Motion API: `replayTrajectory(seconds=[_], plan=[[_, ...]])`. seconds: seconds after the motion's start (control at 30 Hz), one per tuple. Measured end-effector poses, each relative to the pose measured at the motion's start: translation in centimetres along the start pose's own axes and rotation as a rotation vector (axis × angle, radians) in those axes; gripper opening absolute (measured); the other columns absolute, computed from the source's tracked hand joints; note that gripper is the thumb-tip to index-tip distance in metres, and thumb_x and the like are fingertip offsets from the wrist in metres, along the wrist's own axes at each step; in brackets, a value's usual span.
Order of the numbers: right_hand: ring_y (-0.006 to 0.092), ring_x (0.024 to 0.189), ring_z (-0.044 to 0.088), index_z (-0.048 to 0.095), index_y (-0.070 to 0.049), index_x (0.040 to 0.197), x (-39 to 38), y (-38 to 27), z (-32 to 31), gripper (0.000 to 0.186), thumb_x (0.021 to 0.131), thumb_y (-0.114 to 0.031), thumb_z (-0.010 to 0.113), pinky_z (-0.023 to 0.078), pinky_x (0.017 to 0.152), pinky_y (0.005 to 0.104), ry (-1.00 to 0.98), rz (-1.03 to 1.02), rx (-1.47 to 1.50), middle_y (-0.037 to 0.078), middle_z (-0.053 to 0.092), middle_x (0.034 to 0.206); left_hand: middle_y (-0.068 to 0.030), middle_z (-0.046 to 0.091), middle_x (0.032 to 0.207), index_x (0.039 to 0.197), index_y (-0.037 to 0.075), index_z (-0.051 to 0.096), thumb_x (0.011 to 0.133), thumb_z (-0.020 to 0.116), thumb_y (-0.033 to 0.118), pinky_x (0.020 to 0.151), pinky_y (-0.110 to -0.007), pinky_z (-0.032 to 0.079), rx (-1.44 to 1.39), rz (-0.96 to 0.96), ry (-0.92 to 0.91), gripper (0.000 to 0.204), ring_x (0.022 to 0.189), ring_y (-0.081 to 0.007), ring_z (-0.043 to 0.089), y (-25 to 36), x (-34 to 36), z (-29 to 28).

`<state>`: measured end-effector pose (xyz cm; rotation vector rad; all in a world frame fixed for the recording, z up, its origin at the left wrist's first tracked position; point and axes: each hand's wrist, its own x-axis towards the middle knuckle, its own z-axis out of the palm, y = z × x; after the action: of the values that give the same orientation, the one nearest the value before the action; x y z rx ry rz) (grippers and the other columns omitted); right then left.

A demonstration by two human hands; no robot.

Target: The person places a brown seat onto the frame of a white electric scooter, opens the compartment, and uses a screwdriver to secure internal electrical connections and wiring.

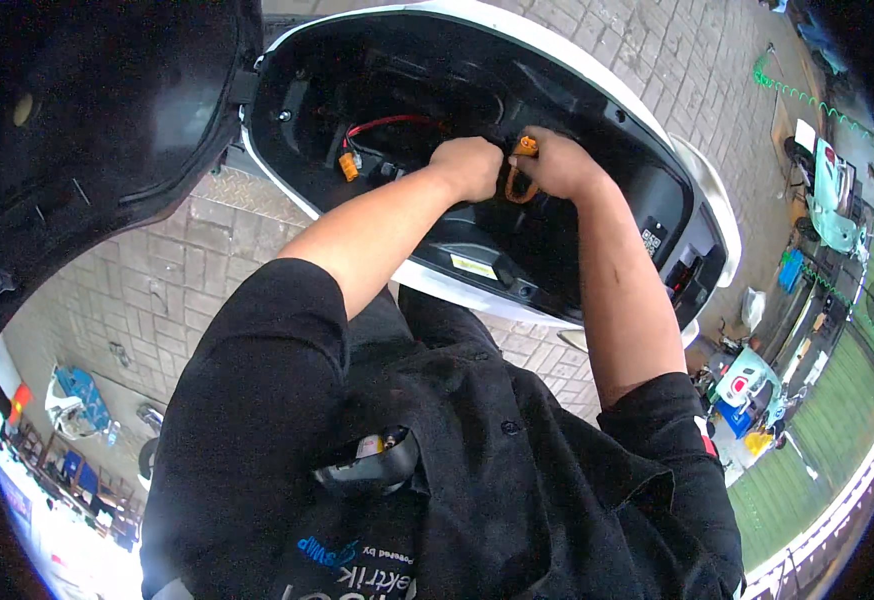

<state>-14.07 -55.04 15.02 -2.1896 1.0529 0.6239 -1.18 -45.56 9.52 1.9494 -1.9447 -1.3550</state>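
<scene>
Inside the open black storage well of a white scooter [607,70], my left hand [467,168] is closed, knuckles up, near the middle; what its fingers hold is hidden. Just right of it, my right hand [557,165] grips an orange connector [528,145], with a loop of orange cable [520,197] hanging below. At the left of the well lies another orange connector [349,166] on a red and black lead [392,120]. A pale label [472,265] is on the near inner wall.
The raised black seat [107,110] fills the upper left, hinged to the scooter. Grey paving [207,250] surrounds it. At the right stand pale green scooters [835,205] by a coiled green hose [802,90]. A blue-and-white object [77,400] lies at the lower left.
</scene>
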Motion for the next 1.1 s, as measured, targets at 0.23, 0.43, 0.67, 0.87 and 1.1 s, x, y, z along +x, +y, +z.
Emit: replayTrajectory(seconds=[0.23,0.43,0.67,0.87,1.1], plan=[[0.0406,0.094,0.064,0.063,0.000,0.109,-7.5,-2.7,-5.3,0.035,0.083,-0.023,0.071,0.052,0.083,0.0441,0.251,-0.163,0.127,0.022,0.067,0.101,-0.0185,0.070,0.103,0.096,0.007,0.074,0.083,0.062,0.032,0.084,-0.043,0.054,-0.051,-0.111,-0.117,0.031,0.098,-0.0362,0.067,0.9,0.1,-0.6],[0.0403,0.119,0.051,0.058,-0.006,0.122,-15.7,3.8,-7.6,0.049,0.082,-0.029,0.073,0.041,0.100,0.0459,0.968,0.036,-0.092,0.021,0.053,0.126,-0.0174,0.071,0.101,0.098,0.010,0.074,0.087,0.061,0.043,0.088,-0.044,0.053,-0.200,-0.278,0.080,0.037,0.099,-0.0353,0.066,1.2,0.9,1.4],[0.0441,0.141,0.026,0.039,-0.018,0.147,-16.4,8.9,-5.5,0.089,0.073,-0.051,0.076,0.019,0.114,0.0599,0.850,0.327,-0.180,0.023,0.035,0.149,-0.0214,0.070,0.094,0.096,0.007,0.073,0.085,0.065,0.039,0.080,-0.048,0.054,-0.016,-0.271,0.129,0.035,0.090,-0.0365,0.068,3.1,-0.6,-0.4],[0.0437,0.140,0.029,0.037,-0.013,0.148,-21.6,12.7,-3.6,0.087,0.077,-0.048,0.075,0.023,0.113,0.0539,0.991,0.515,-0.133,0.028,0.033,0.150,-0.0131,0.066,0.085,0.083,0.005,0.071,0.083,0.063,0.025,0.079,-0.048,0.050,0.268,0.434,0.294,0.021,0.086,-0.0345,0.064,4.2,-0.5,1.0],[0.0398,0.129,0.047,0.034,-0.001,0.146,-26.2,17.0,-0.1,0.089,0.080,-0.044,0.075,0.037,0.107,0.0450,0.933,0.782,0.368,0.029,0.045,0.140,-0.0211,0.069,0.105,0.094,0.004,0.074,0.084,0.053,0.022,0.087,-0.049,0.050,0.241,-0.110,-0.168,0.029,0.101,-0.0364,0.066,8.3,4.0,2.9]])
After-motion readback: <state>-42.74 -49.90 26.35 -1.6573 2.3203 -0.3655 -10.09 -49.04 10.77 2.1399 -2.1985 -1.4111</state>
